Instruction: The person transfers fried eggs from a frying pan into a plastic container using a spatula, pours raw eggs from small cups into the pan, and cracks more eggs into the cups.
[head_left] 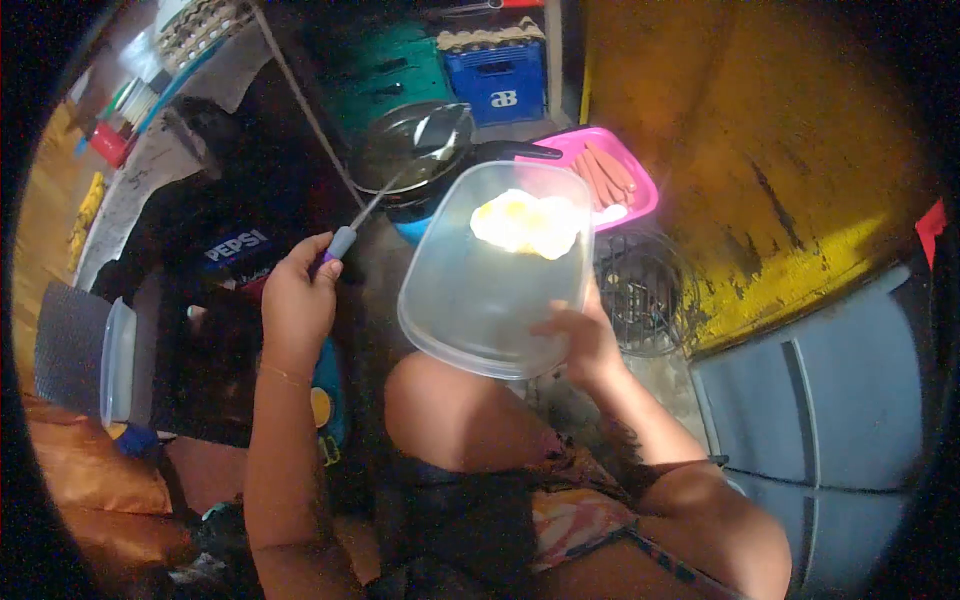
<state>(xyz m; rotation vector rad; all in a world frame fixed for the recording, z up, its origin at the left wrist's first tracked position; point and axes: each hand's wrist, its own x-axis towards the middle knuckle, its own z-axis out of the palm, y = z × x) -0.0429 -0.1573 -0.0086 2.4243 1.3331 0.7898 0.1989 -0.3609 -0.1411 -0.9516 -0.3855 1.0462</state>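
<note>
My left hand [300, 298] is closed around the grey and purple handle of a spatula [343, 240]. Its thin metal shaft reaches up to a dark frying pan [372, 172] with shiny liquid, likely oil, in it; glare blurs the spatula's far end. In my right hand [590, 345] is a clear plastic container [470, 310], tilted toward me and gripped at its lower right side. A fried egg [530, 222], white with some yellow, lies in its upper part, very bright in the light. The container is just right of the pan, above my knee.
Behind the container, a pink tray [648, 180] holds several hot dogs [603, 178]. A round wire grate [640, 290] is on the floor to the right. Blue [495, 85] and green crates [395, 85] stand at the back. Yellow and grey panels line the right side.
</note>
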